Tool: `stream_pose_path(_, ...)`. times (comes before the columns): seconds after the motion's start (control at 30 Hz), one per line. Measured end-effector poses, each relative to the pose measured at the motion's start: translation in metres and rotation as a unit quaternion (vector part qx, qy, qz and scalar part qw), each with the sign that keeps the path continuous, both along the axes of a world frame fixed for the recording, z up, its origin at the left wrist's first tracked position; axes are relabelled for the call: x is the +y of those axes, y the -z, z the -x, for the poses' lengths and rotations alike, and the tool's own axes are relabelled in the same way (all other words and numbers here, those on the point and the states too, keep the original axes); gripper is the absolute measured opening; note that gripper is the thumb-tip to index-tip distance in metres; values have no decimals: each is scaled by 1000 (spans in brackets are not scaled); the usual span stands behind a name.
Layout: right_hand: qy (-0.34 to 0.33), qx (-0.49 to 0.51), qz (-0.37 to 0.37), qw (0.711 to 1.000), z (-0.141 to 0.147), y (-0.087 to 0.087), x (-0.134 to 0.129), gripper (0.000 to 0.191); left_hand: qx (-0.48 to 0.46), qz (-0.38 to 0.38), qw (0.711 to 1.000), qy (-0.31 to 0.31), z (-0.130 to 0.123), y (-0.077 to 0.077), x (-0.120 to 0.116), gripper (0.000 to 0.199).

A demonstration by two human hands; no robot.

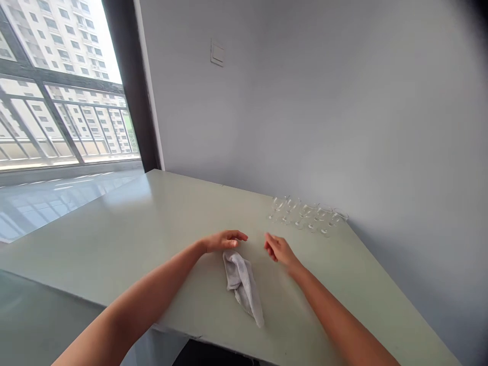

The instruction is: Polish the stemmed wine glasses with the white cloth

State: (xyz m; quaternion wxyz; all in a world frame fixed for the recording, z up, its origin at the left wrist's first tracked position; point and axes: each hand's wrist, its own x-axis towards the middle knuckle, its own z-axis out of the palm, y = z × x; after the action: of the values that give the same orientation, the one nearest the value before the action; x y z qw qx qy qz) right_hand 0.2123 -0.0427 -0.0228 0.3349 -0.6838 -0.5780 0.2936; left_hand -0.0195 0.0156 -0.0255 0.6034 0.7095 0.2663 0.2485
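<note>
Reporting hand state first: my left hand (224,241) and my right hand (278,251) stand apart, and neither is clamped on anything. The fingers of the left hand are extended, while those of the right hand curl loosely, and both hands are empty. A narrow gap separates the two sets of fingertips above the tabletop (114,231).

A crumpled grey towel (242,287) lies on the tabletop, just below and between the hands. Its upper end is just beside the left hand; I cannot tell whether they touch. Its lower end points toward the near edge.

Clear stemmed glasses (307,216) stand closely spaced in a row beyond the right hand, near the wall (305,101). They appear upright, but I cannot reliably count them through the overlapping glass.

Caution: the close spacing is the main hazard. A careless sideways sweep of the right hand could tip one glass into its neighbours. Dragging the towel across the surface could also catch a thin stem or base. Glare from the window (57,86) and the transparency of the glasses may lead me to misjudge reach. Excess pull on the towel could carry it over the near edge.
</note>
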Motion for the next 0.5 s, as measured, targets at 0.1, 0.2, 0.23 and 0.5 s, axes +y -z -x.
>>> stream_pose_path(0.1,-189,-29,-33,981,26,2,-62,31,46,-19,995,82,10,-16,-3,38)
stream_pose_path(0.2,-202,-175,-106,958,38,11,-94,14,89,-108,988,70,5,-14,-7,30)
stream_pose_path(0.23,-190,-213,-122,951,38,13,-96,9,92,-140,985,46,1,-12,-7,27)
stream_pose_path(0.5,-93,-323,-304,891,40,-23,-79,14,103,-470,849,-218,-9,-49,7,25)
